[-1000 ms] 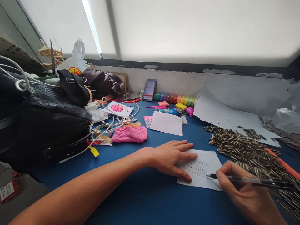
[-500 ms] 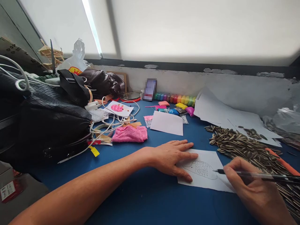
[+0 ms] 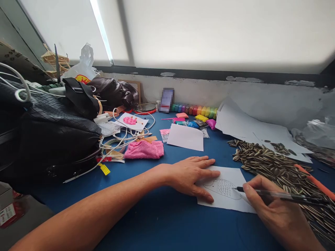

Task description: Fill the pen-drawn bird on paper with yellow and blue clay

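Observation:
A small sheet of white paper [image 3: 222, 205] lies on the blue table. On it is a rounded outline drawing [image 3: 225, 188] filled with rows of small curved marks. My left hand [image 3: 195, 176] rests flat across the sheet's left part, fingers spread, covering some of the drawing. My right hand [image 3: 272, 205] is closed round a black pen [image 3: 277, 194] with a clear barrel. The pen's tip is at the right part of the marked area; whether it touches the paper I cannot tell.
Striped sunflower seeds [image 3: 269, 164] are heaped right of the sheet, with an orange tool [image 3: 314, 181] among them. Another white sheet [image 3: 185, 137], a pink cloth [image 3: 143, 150], white cables [image 3: 123, 139] and coloured clay packets [image 3: 201, 118] lie farther back. A black bag [image 3: 60, 136] stands left.
My right hand has shifted slightly left with the pen, its tip moving inward from the outline's right edge. My left hand stays flat on the paper.

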A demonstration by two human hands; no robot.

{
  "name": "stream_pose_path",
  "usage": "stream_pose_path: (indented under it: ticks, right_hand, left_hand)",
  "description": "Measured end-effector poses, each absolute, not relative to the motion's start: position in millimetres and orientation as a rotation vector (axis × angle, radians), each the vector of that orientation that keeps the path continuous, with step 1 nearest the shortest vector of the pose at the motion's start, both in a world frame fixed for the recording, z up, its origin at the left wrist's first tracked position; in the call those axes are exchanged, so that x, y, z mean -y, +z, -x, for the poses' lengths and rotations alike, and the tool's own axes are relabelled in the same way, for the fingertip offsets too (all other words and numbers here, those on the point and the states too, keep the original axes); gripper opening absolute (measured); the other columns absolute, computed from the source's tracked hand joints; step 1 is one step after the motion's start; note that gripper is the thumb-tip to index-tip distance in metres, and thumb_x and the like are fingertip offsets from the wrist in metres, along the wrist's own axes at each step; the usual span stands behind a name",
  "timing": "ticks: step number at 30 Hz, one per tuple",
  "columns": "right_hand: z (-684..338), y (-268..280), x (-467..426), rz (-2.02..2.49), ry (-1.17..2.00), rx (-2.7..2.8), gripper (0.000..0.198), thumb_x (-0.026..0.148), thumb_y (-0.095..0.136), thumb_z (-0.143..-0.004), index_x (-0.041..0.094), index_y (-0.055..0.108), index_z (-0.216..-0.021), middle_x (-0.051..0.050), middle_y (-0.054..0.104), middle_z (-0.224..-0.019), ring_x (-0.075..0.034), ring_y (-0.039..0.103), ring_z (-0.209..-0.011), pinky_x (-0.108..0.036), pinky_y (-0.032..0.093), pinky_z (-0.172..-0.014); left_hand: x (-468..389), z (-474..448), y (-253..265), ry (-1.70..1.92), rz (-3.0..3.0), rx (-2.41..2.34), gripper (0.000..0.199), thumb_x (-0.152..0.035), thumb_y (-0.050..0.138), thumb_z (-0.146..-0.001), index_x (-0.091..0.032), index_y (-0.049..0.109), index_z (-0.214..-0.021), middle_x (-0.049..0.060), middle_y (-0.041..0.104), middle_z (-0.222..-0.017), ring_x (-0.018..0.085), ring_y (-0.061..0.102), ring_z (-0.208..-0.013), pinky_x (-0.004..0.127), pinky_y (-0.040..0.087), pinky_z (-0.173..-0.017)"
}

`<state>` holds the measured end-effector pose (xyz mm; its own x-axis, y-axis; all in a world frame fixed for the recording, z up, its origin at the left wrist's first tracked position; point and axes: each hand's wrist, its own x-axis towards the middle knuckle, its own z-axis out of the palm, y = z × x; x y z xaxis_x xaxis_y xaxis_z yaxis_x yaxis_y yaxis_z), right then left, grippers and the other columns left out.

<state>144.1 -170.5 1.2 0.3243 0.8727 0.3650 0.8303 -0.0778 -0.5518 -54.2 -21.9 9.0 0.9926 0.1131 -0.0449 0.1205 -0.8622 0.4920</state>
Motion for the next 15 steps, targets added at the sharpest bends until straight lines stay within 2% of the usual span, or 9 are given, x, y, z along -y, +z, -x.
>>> stream_pose_path:
  ticks: [6, 15]
  right_hand:
    - [-141.1, 5.4, 170.4, 1.898, 0.110, 1.532, 0.030, 0.044, 0.050, -0.083, 0.026, 0.053, -0.059, 0.004, 0.049, -0.050, -0.012, 0.044, -0.040, -0.026, 0.032, -0.037]
    - [-139.7, 9.5, 170.5, 1.847, 0.090, 1.568, 0.030, 0.041, 0.050, -0.081, 0.026, 0.052, -0.056, 0.003, 0.050, -0.049, -0.013, 0.048, -0.041, -0.025, 0.036, -0.038]
  left_hand:
    - [22.1, 54.5, 9.5, -0.019, -2.615, -0.169, 0.078, -0.059, 0.055, -0.086, -0.019, 0.031, -0.150, 0.014, 0.012, -0.160, 0.027, 0.004, -0.149, 0.041, 0.011, -0.119]
    - [21.3, 54.8, 7.4, -0.002, -2.604, -0.154, 0.079, -0.062, 0.052, -0.086, -0.019, 0.032, -0.150, 0.015, 0.011, -0.160, 0.027, 0.003, -0.149, 0.042, 0.011, -0.119]
